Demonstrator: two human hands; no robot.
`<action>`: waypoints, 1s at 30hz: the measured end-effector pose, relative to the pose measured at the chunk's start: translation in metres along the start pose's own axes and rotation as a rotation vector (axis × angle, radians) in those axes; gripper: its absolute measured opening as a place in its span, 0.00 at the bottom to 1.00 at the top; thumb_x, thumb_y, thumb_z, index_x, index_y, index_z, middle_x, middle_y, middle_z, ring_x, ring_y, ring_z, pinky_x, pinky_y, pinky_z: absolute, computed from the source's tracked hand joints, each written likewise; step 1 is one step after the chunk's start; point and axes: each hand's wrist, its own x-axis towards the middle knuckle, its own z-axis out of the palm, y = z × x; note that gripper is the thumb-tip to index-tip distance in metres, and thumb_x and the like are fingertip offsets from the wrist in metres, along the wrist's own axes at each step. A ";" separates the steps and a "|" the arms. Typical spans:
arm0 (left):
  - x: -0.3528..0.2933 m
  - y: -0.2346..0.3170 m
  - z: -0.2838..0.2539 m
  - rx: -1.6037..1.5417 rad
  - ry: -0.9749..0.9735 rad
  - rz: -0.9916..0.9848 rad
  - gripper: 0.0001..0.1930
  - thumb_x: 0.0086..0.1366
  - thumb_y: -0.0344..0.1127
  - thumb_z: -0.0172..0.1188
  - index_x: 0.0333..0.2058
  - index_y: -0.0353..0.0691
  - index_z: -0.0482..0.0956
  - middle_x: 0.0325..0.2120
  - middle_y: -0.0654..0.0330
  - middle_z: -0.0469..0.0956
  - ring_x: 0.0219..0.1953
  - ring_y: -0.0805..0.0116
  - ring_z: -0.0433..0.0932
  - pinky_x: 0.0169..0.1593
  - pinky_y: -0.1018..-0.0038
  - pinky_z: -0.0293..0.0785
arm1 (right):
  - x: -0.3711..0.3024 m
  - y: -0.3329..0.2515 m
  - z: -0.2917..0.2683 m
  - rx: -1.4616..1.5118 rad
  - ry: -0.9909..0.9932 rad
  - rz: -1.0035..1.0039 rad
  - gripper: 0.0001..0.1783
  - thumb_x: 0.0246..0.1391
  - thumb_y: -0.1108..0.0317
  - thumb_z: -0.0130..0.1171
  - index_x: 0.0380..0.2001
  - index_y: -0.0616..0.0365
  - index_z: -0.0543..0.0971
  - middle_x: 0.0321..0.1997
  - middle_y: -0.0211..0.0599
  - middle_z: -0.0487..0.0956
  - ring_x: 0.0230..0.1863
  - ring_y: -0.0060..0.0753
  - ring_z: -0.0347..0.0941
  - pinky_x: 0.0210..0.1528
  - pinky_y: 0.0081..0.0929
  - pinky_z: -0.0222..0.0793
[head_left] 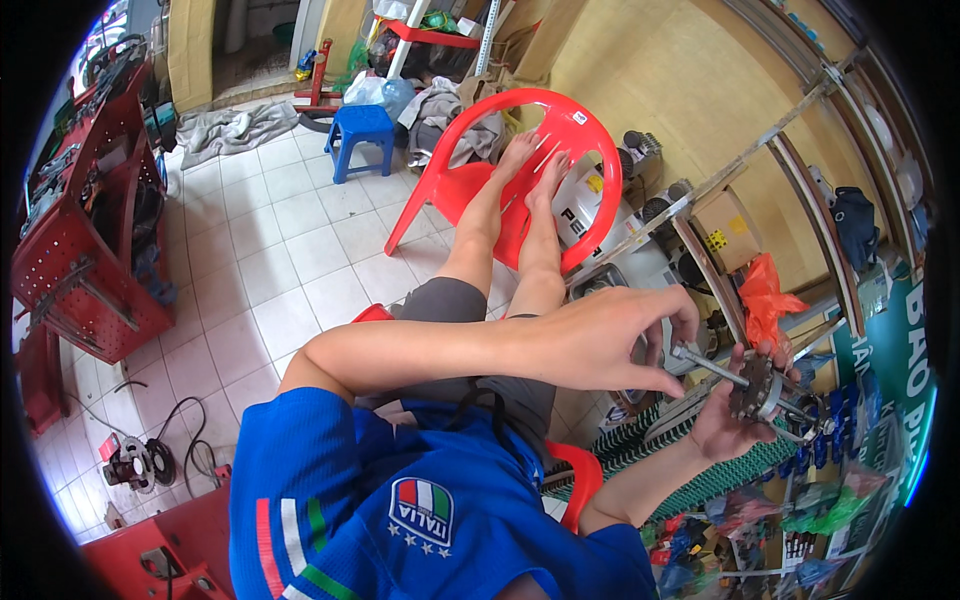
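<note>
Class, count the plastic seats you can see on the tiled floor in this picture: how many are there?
3, maybe more hidden. A red chair under the person's feet, a small blue stool behind it by the clutter, and a red seat under the person, mostly covered.

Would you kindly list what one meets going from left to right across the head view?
Red tool cabinet → blue plastic stool → red plastic chair → left hand → toothed metal gear on a shaft, held by the right hand → orange plastic bag.
</note>
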 end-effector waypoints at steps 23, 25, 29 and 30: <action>0.004 -0.002 0.006 0.006 0.137 0.009 0.19 0.65 0.46 0.54 0.29 0.31 0.77 0.21 0.56 0.79 0.25 0.67 0.80 0.30 0.74 0.75 | -0.013 -0.006 -0.002 -0.215 0.287 -0.048 0.50 0.42 0.46 0.66 0.61 0.59 0.54 0.58 0.43 0.61 0.59 0.52 0.59 0.49 0.41 0.77; 0.003 -0.004 0.005 0.014 0.078 -0.020 0.20 0.65 0.46 0.54 0.28 0.31 0.78 0.20 0.57 0.78 0.24 0.67 0.80 0.30 0.74 0.75 | -0.011 -0.005 0.003 -0.221 0.261 -0.048 0.50 0.42 0.46 0.66 0.62 0.59 0.54 0.58 0.42 0.61 0.59 0.52 0.59 0.49 0.41 0.77; 0.000 -0.008 0.005 -0.115 -0.056 -0.121 0.21 0.66 0.47 0.53 0.26 0.32 0.79 0.17 0.58 0.78 0.22 0.64 0.79 0.29 0.73 0.74 | -0.012 -0.005 0.000 -0.240 0.255 -0.051 0.50 0.42 0.46 0.67 0.61 0.59 0.54 0.58 0.42 0.62 0.58 0.51 0.60 0.48 0.40 0.78; 0.000 -0.007 0.005 -0.178 -0.077 -0.161 0.21 0.66 0.47 0.53 0.25 0.33 0.79 0.17 0.57 0.77 0.22 0.63 0.78 0.29 0.72 0.74 | -0.011 -0.005 0.001 -0.245 0.245 -0.052 0.50 0.42 0.46 0.67 0.61 0.59 0.54 0.58 0.42 0.62 0.58 0.51 0.60 0.48 0.40 0.78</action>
